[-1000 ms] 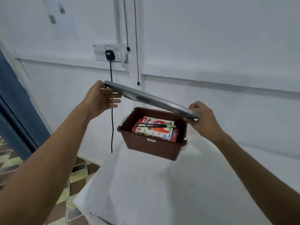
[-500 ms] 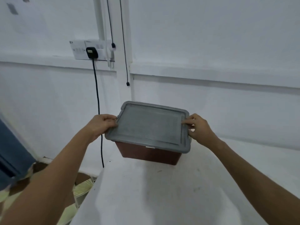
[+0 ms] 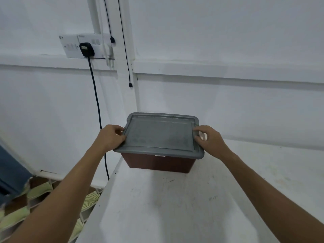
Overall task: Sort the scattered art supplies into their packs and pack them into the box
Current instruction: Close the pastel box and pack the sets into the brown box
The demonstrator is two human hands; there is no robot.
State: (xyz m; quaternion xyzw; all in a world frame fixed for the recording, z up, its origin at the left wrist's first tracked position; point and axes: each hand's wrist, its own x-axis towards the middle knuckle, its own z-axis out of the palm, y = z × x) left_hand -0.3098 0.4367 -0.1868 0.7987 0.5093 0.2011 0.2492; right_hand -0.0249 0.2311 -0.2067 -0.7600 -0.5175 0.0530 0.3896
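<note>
Lid [image 3: 160, 133] now seated flat on box [image 3: 158, 163], no longer tilted above; contents hidden. Left hand [image 3: 110, 136] grip at 9 o'clock edge, right hand [image 3: 209, 139] grip at 3 o'clock edge, both grasping lid. Packing judged complete; closure pending press.

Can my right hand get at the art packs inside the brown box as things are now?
Probably not yet. The grey lid covers the brown box, hiding whatever is inside. The right hand grips one lid edge, the left hand the other, so lifting it would reopen access.

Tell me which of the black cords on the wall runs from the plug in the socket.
The thick braided cord, dropping from the black plug past the table's left edge. The two thin cords right of it hang from above, unplugged.
</note>
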